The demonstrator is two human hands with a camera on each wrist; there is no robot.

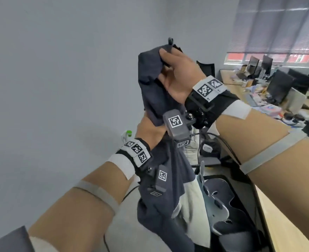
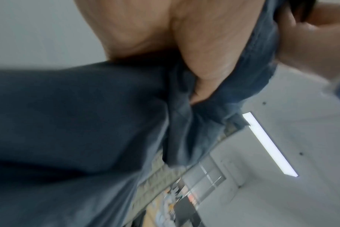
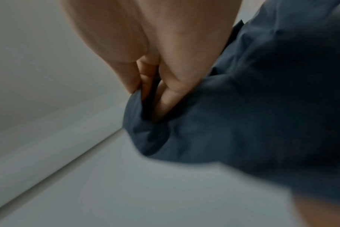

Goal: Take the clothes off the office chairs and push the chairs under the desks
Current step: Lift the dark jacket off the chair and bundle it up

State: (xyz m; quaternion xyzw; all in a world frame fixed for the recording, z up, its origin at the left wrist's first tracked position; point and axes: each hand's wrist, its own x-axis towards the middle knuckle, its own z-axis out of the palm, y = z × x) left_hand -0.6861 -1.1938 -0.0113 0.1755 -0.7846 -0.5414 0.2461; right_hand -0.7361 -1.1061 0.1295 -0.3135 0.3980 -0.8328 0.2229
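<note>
Head view shows one dark jacket gripped by two hands: right hand pinching its top, left hand clutching lower down; below, blurred folds hide the chair.

Even, cool, diffuse light; no hard shadows. Daylight through far-right window blinds, slightly blown out. Ceiling strip light glaring in left wrist view. Head view sharp centrally, strongly bowed at edges. Both wrist views motion-blurred, dim, close fabric out of focus.
</note>
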